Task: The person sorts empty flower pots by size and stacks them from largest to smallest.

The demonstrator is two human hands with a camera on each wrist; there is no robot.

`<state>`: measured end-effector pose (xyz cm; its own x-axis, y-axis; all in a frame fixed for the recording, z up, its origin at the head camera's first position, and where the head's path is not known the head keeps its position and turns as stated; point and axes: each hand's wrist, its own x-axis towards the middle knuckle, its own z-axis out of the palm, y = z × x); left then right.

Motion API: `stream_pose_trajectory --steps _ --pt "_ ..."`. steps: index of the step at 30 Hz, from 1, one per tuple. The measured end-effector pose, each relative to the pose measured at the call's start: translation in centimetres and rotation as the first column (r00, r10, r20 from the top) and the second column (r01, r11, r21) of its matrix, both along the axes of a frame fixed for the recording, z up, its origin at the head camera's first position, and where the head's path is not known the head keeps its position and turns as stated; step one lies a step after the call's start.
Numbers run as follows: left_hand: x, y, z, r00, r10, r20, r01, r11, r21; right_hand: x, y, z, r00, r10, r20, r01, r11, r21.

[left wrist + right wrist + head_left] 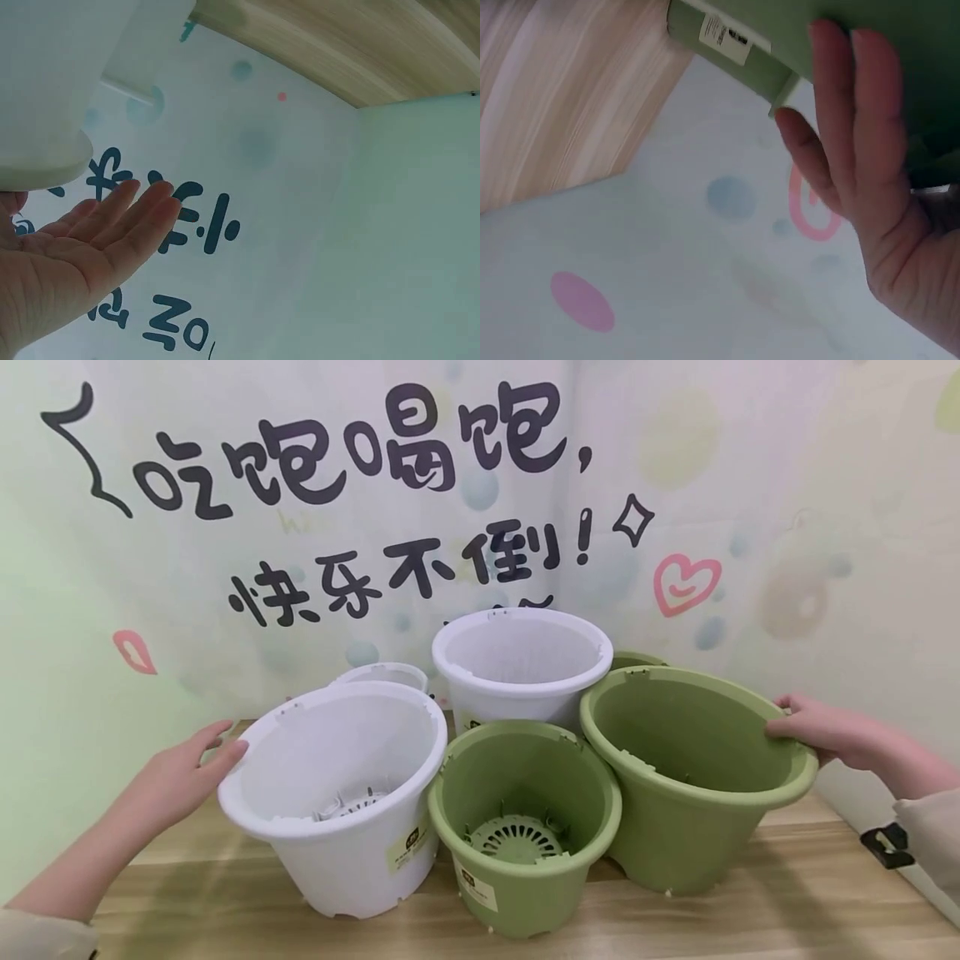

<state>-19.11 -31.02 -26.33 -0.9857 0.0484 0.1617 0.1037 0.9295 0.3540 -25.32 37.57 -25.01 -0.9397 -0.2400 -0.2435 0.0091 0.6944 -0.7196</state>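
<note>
At the left, my left hand (168, 785) has its thumb at the rim of a large white pot (360, 868); its other fingers extend beside the pot, apart from its wall in the left wrist view. My right hand (840, 735) holds the rim of a large green pot (667, 843), thumb over the inside edge. In the right wrist view its long fingers (877, 82) lie straight along the outside. Between these two stands a smaller green pot (525, 893) with a slotted bottom. Another white pot (525, 693) rises behind it.
A small white pot (382, 672) and another green rim (637, 658) show partly behind the front pots. All stand on a wood-grain table (187, 893) before a printed cloth (825, 468). A black object (887, 846) lies near the right sleeve.
</note>
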Motion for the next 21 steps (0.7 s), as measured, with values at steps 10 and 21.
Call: stream_pose_trajectory --steps 10,21 --pt "-0.10 0.12 0.14 0.998 0.012 0.068 -0.015 0.999 0.048 -0.18 -0.76 -0.45 0.997 -0.045 -0.062 0.043 0.998 -0.043" --pt "-0.12 0.47 -0.05 0.999 -0.025 0.024 0.023 0.996 0.083 -0.24 -0.45 -0.65 0.993 -0.069 -0.100 0.064 0.996 -0.055"
